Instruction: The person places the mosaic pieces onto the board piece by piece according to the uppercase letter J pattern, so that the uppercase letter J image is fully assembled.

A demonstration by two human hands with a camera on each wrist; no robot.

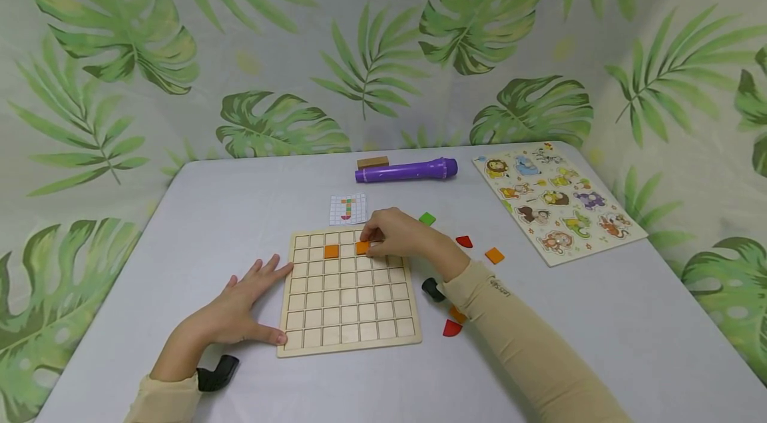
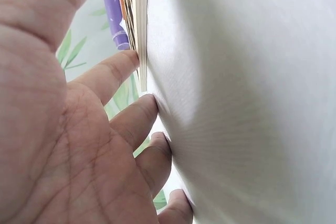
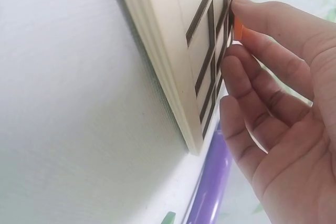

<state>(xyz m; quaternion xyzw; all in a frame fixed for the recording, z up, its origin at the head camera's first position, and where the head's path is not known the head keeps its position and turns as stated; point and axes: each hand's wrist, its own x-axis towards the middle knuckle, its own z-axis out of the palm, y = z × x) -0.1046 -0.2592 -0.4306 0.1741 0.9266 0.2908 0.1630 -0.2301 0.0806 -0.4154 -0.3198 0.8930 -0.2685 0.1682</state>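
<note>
Wooden grid board, ruled into small squares, lies at the lower centre of the frame on a white-covered table. From the left: at lower left, the left hand has its fingers spread and grasps nothing; its thumb and index fingertip touch the board's left edge. Near the board's top, left of its middle, sits an orange square tile. Just above the board lies a printed pattern card with a small orange, green and red figure. The right hand, at centre, pinches a second orange tile between thumb and index finger over the same row; whether that tile lies flat, I cannot tell. Behind, at upper centre, a wooden block is beside a purple tube with a wider right end. Right of the board are a green tile, two red quarter-circle pieces and more orange tiles. Farther right, a cartoon-animal puzzle board lies at an angle.
</note>
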